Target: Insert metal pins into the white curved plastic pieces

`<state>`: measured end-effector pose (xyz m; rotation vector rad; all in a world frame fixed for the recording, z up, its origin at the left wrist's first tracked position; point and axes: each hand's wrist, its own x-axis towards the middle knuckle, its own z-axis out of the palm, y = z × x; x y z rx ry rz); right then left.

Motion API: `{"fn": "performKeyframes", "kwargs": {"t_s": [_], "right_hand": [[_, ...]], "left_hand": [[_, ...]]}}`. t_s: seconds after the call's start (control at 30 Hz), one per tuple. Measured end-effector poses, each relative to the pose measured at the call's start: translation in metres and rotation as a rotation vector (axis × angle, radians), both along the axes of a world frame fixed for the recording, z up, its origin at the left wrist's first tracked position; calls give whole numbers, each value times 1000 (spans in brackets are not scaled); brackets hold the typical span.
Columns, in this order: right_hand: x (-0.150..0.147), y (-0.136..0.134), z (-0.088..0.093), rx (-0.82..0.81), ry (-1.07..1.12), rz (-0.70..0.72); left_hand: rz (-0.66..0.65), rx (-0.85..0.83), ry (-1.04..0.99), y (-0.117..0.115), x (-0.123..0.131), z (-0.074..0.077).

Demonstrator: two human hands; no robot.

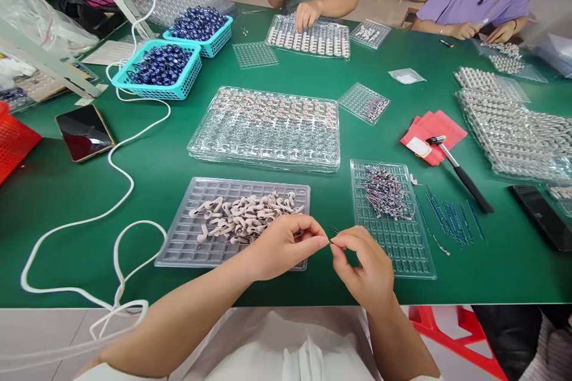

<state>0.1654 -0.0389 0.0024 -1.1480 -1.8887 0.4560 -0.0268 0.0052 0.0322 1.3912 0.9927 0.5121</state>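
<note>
My left hand and my right hand meet just above the table's front edge, fingertips almost touching. Both are closed in a pinch on a tiny dark wired part, mostly covered by the fingers. Below and left of my left hand, a grey compartment tray bears a heap of white earbud shells. Beside my right hand lies a clear tray with a pile of small wired components.
A large clear tray of round parts lies ahead. Blue baskets stand back left; a white cable loops on the left. A hammer, red packets and phone lie around. Two co-workers sit opposite, one's hand over a tray.
</note>
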Motion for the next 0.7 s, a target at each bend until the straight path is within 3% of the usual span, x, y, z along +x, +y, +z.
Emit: {"fn": "performKeyframes", "kwargs": {"t_s": [0.4,0.7], "right_hand": [[5,-2,5,-436,347,28],[11,-4,0,-570,474,34]], "left_hand": [[-56,-83,-133,-2,2,-2],[-55,51,-104,-5,3,0]]}}
